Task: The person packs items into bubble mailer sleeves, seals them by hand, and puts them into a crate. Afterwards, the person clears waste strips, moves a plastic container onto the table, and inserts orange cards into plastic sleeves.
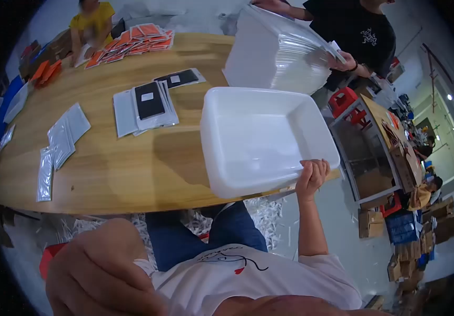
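A white plastic tub (256,142) is tilted towards me at the table's front right edge, and its inside holds nothing. My right hand (313,176) is closed on the tub's near right rim, fingers curled over the lip. Very close to the camera at the lower left is my left hand (100,268), its fingers curled into a fist. Whatever it holds, if anything, is hidden. To the left of the tub lie silver-grey packets (127,113) with a black packet (149,100) on top, and another black packet (177,79) behind.
Silver packets (69,134) lie on the wooden table (132,174) at left. Orange packets (137,42) are piled at the back near a person in yellow (92,23). Across the right corner, a person in black (350,31) holds a large white, plastic-wrapped stack (285,52). Shredded paper (264,216) covers the floor.
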### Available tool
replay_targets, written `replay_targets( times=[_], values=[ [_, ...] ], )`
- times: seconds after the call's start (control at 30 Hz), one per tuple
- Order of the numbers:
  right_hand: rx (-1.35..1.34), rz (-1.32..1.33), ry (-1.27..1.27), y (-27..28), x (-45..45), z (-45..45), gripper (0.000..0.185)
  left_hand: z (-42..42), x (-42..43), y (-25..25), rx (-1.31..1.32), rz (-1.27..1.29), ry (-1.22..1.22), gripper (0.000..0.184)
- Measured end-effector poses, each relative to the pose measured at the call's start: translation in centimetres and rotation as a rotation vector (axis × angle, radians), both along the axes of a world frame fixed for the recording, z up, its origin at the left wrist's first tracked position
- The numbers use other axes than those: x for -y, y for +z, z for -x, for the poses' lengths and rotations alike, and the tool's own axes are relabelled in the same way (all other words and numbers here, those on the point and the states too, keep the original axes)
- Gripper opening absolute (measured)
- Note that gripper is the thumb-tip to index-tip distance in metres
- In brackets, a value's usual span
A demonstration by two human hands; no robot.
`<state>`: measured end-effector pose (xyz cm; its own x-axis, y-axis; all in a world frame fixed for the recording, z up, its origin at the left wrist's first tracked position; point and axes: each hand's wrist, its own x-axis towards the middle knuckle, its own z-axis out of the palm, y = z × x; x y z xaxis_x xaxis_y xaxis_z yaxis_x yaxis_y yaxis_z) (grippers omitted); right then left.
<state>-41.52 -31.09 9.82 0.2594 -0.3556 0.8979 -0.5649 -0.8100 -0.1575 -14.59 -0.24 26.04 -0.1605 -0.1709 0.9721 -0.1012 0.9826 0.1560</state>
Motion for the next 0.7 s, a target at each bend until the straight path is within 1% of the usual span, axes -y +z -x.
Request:
replay_targets(
  times=[0.07,0.1,0.13,0.17,0.23,0.3,0.33,0.37,0.4,0.43,0.57,0.6,0.7],
  values=[
    [0.006,-0.003,0.007,0.1,-0.1,0.0,0.018,0.4,0.0,-0.2,0.005,-0.007,0.058,0.038],
    [-0.002,-0.021,-0.001,0.3,-0.3,0.2,0.017,0.6,0.5,-0.5,-0.105,0.028,-0.021,0.024],
    [0.001,-0.04,-0.004,0.4,-0.4,0.0,0.016,0.9,1.3,-0.9,-0.204,0.06,-0.098,0.017],
    [0.04,-0.036,-0.001,0.3,-0.3,-0.1,0.016,1.3,1.2,-1.0,-0.165,0.063,-0.097,0.017],
    [0.007,-0.024,-0.001,0.0,0.0,0.2,0.014,2.3,0.6,-1.2,-0.223,-0.215,0.108,0.017],
    [-0.004,-0.019,-0.001,0.0,0.0,0.3,0.012,1.6,2.6,-1.3,-0.076,-0.074,-0.096,0.013],
    [0.003,-0.008,0.001,0.0,-0.1,0.3,0.011,1.1,1.6,-1.0,-0.031,-0.077,-0.083,0.013],
    [-0.01,-0.019,-0.006,0.4,-0.3,0.2,0.011,0.7,-0.2,-1.1,0.032,-0.606,-0.115,0.022],
    [-0.029,-0.029,-0.017,0.5,-0.4,0.2,0.011,0.6,-1.0,-0.7,0.081,-1.136,-0.132,0.034],
    [-0.006,-0.03,-0.011,0.3,-0.2,-0.2,0.011,0.4,-0.9,-0.6,0.099,-1.138,-0.115,0.034],
    [0.026,-0.049,-0.002,0.1,-0.1,0.2,0.012,1.9,2.2,-1.2,-0.022,-0.535,-0.049,0.033],
    [0.022,-0.052,-0.004,0.2,-0.2,0.3,0.012,2.2,2.9,-1.9,-0.025,-0.537,-0.052,0.033],
    [0.021,-0.053,0.0,0.5,-0.5,0.1,0.012,2.5,4.9,-4.4,0.064,-0.12,-0.117,0.034]
  ],
)
